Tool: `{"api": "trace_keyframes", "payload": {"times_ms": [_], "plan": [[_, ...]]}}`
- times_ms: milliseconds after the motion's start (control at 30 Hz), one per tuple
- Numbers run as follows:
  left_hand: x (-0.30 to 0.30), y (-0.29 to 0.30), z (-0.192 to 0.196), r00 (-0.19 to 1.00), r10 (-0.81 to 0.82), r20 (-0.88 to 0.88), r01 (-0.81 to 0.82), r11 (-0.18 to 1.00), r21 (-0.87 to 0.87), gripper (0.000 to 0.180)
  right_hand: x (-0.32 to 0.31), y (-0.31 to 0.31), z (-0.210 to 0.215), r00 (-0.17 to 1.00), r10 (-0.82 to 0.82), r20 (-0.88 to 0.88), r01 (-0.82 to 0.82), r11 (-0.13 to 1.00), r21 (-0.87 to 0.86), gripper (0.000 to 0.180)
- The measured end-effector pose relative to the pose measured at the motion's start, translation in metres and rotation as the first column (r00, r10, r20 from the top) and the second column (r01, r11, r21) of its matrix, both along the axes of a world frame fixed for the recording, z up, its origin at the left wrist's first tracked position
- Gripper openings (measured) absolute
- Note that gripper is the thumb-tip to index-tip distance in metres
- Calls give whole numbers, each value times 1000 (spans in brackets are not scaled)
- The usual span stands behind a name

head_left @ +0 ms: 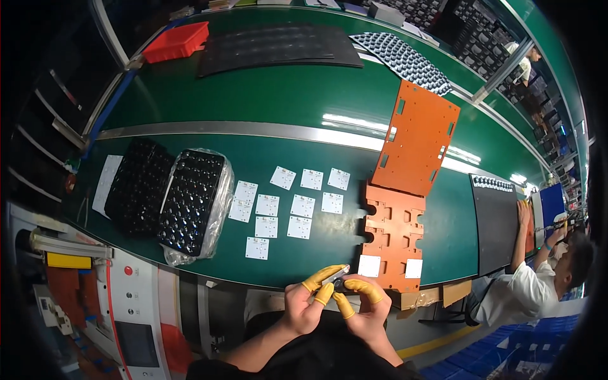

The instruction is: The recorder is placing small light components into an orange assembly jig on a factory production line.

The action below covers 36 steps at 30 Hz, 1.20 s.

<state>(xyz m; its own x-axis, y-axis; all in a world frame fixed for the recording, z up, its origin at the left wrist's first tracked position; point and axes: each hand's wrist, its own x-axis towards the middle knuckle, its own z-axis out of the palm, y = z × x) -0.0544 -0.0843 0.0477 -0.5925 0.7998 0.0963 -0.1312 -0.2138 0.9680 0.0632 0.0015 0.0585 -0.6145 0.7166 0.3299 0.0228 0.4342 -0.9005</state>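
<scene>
My left hand (305, 305) and my right hand (369, 310) meet at the table's near edge, with yellow covers on several fingertips. The left one pinches a small white board (336, 274), tilted and seen nearly edge-on. Between the fingertips of the right one is a small black part (339, 285), close against the board; its exact shape is hidden. Just right of my hands lies an orange fixture (394, 244) with cutouts, carrying a white square board (370, 266) and another white board (413, 268) in its near corners. Several loose white boards (299, 227) lie left of it.
A plastic-wrapped tray of black domed parts (192, 202) stands left, beside stacked black trays (137, 187). An orange plate (418, 136) leans behind the fixture. Farther back are black sheets (272, 50) and a red bin (176, 42). A co-worker (532, 288) works at right.
</scene>
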Motion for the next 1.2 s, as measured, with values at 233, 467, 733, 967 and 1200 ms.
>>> {"api": "trace_keyframes", "payload": {"times_ms": [233, 467, 733, 967, 1200], "plan": [[-2, 1, 1, 999, -41, -32, 43, 997, 63, 35, 1, -6, -5, 998, -26, -63, 15, 986, -167, 28], [-2, 0, -3, 953, -67, -296, 85, 995, 50, 47, 3, -6, -8, 986, -93, -137, 44, 946, -321, 25], [-9, 6, 5, 946, -139, -291, 149, 989, 12, 49, 4, -6, 0, 993, -94, -70, 88, 993, -80, 25], [-8, 5, 12, 942, -120, -314, 138, 990, 35, 46, 5, -15, -5, 959, -225, -170, 125, 879, -459, 25], [-12, 6, 0, 882, -139, -450, 165, 986, 20, 44, 14, 0, 10, 983, -84, -163, -9, 865, -501, 19]]}}
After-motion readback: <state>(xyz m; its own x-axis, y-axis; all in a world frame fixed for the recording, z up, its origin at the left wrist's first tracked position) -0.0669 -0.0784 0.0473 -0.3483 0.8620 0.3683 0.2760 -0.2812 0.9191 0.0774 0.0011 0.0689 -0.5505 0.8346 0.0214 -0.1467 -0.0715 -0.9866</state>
